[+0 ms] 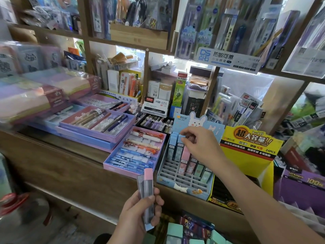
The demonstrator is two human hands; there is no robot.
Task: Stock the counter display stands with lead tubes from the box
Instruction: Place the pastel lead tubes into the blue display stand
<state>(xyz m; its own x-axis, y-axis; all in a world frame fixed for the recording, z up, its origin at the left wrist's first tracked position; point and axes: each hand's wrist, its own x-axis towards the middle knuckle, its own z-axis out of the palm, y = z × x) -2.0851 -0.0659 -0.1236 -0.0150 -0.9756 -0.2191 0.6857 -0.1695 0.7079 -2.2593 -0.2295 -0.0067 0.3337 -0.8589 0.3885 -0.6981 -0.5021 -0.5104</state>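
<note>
A light-blue display stand (173, 180) with a bunny header card and a grid of slots sits on the wooden counter. Several lead tubes stand in its back and right slots. My right hand (198, 143) pinches the top of a blue-capped lead tube (179, 147) standing in the stand's back row. Below the counter edge my left hand (140, 213) grips a few lead tubes (147, 189) upright, one with a pink cap. At the bottom edge lie mint-capped tubes in the box (177, 233), partly cut off.
A yellow display box (249, 152) stands right of the stand. A pink-rimmed pen tray (135, 152) lies to its left, with further purple pen trays (95, 124) beyond. Wooden shelves (140, 44) packed with stationery rise behind. Purple boxes (302, 184) sit far right.
</note>
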